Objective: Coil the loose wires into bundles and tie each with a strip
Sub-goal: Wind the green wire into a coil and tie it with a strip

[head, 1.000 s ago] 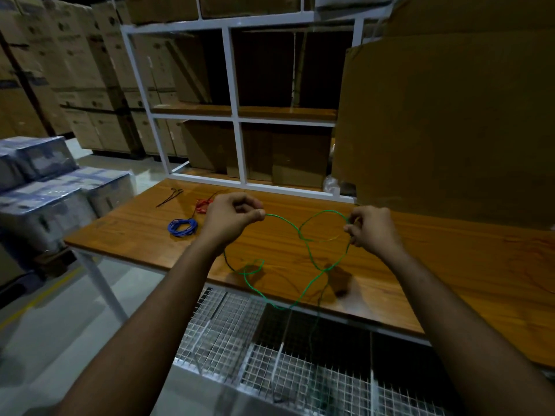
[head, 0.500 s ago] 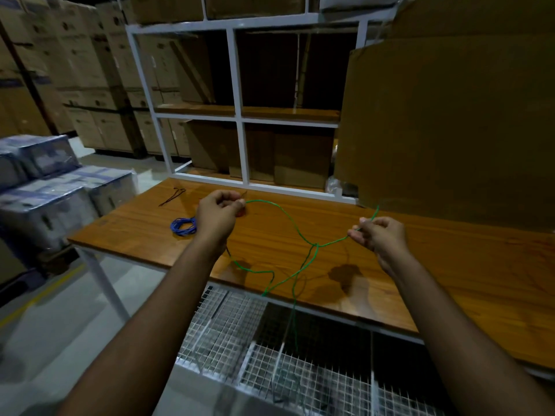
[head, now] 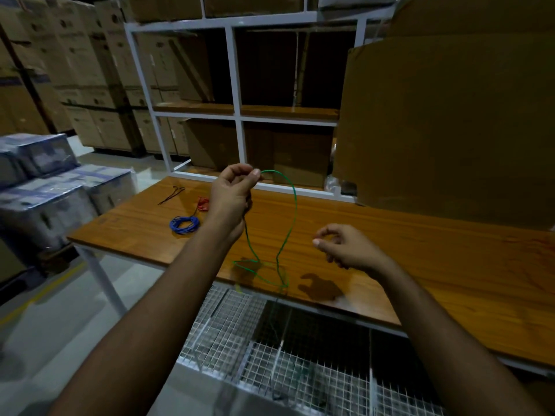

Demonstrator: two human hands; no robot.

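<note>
Nearest, below the front edge of the tabletop [head: 420, 265], a white wire-mesh rack [head: 270, 355] spans the bottom of the view, and both bare forearms reach forward over it. The right hand [head: 345, 247] hovers above the tabletop with its fingers loosely curled, thumb and forefinger close together but holding nothing. Just to its left, the green wire [head: 295, 205] hangs in a tall loop: its lower part lies in loose curls at the tabletop's front edge, and a strand trails down over the rack. The left hand [head: 232, 193] is raised higher and pinches the top of the green wire between thumb and fingers, with another strand running down from under the palm. Farther left on the tabletop lies a coiled blue wire [head: 184, 224], with a small red wire [head: 203, 203] just behind it and thin black strips [head: 171, 195] beyond, near the back corner. Behind stand a white shelf frame [head: 237, 115], a large sheet of cardboard [head: 450, 121] leaning at the right, and stacked cartons [head: 75, 70] at the left.
</note>
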